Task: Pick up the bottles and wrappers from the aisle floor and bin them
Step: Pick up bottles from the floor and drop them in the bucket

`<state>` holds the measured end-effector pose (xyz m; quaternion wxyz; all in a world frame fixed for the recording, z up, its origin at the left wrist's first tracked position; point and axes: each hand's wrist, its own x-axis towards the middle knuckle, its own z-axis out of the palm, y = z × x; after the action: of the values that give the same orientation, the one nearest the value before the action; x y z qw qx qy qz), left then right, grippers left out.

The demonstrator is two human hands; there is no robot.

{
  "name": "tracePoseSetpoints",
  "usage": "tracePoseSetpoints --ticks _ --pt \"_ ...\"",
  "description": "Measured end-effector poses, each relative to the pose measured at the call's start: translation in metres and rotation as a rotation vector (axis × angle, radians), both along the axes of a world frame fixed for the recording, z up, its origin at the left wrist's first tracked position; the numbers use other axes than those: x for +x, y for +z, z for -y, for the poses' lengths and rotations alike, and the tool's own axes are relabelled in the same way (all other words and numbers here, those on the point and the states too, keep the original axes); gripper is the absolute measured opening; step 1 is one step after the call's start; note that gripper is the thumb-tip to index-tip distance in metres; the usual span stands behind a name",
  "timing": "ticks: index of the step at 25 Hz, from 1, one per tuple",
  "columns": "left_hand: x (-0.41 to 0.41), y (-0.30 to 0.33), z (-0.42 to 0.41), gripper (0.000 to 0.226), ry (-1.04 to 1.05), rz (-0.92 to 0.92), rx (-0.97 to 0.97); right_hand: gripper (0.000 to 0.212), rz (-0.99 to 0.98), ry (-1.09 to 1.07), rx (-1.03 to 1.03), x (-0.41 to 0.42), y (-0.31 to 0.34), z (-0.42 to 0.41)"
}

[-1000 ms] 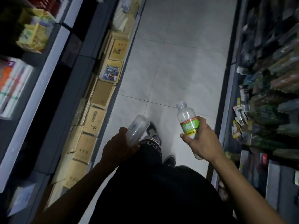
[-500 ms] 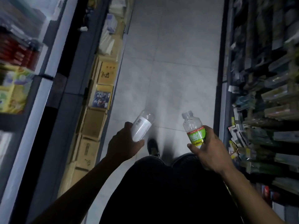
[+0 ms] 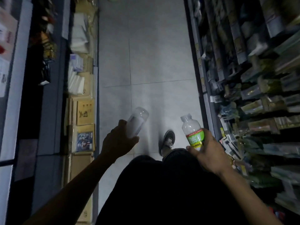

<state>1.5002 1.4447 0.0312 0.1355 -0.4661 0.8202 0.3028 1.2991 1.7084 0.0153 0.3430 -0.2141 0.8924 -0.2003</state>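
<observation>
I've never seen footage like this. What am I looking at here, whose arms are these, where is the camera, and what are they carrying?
There is no machine here. A person wears one wide-angle camera on the head, looking forward and down, so you see their own two arms, dark clothing and one shoe stepping on the grey tiled floor of a narrow shop aisle.

The left hand has its grip round a clear bottle with a pale label, tilted away from the body. The right hand holds a clear bottle with a green label, neck up.

Cardboard boxes stand along the foot of the left shelving; packed goods fill the shelves on the right, too blurred to name. The stretch of floor in view shows no litter, and no bin is visible.
</observation>
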Motion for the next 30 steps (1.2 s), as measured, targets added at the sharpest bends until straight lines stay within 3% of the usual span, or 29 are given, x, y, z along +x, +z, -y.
tracePoseSetpoints --ticks 8,15,23,30 --pt "-0.063 0.002 0.085 0.068 0.174 0.054 0.056 0.074 -0.042 0.152 -0.061 -0.153 0.007 0.161" --pt "-0.139 -0.01 0.213 0.067 0.222 0.05 0.123 0.075 -0.057 0.161 -0.067 -0.251 0.01 0.316" --pt "-0.298 0.011 0.356 0.07 0.034 0.0 -0.045 0.074 -0.036 -0.012 0.029 -0.335 0.02 0.367" --pt "-0.47 0.002 0.439 0.067 -0.039 -0.014 -0.077 0.079 0.032 -0.088 0.015 -0.473 0.004 0.412"
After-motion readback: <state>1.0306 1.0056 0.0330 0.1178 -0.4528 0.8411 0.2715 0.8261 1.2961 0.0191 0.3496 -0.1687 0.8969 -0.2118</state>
